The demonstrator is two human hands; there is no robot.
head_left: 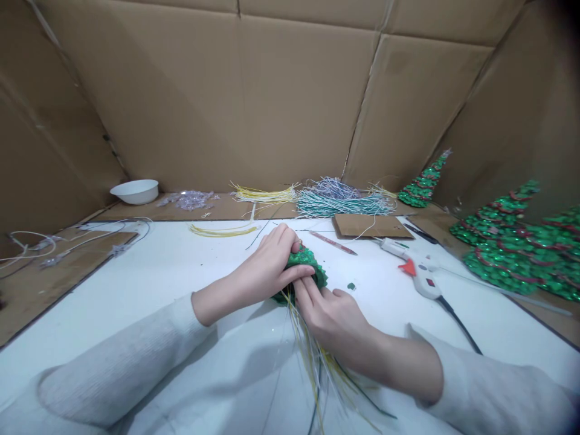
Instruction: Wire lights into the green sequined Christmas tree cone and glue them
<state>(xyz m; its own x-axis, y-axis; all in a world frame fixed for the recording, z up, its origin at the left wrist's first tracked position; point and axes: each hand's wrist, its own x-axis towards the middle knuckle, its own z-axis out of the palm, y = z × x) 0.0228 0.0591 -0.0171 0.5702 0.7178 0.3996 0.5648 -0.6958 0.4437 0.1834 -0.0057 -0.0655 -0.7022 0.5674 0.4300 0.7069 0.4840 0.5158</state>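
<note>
A small green decorative Christmas tree (321,275) is tilted over the white tabletop, its base facing me. My left hand (278,257) wraps around its upper side, with the thumb laid across the base edge. From below right, my right hand (333,314) presses its fingers against or into the base; their tips are hidden. Yellow, white and dark green wires (308,356) trail out of the base toward me, passing beside and under my right hand.
A glue gun (423,278) with an orange trigger and black cord lies at right, near a pen (333,243) and a cardboard piece (371,226). Finished green trees (502,257) stand along the right. Wire bundles (344,202), clear ornaments (190,200) and a white bowl (136,192) line the back.
</note>
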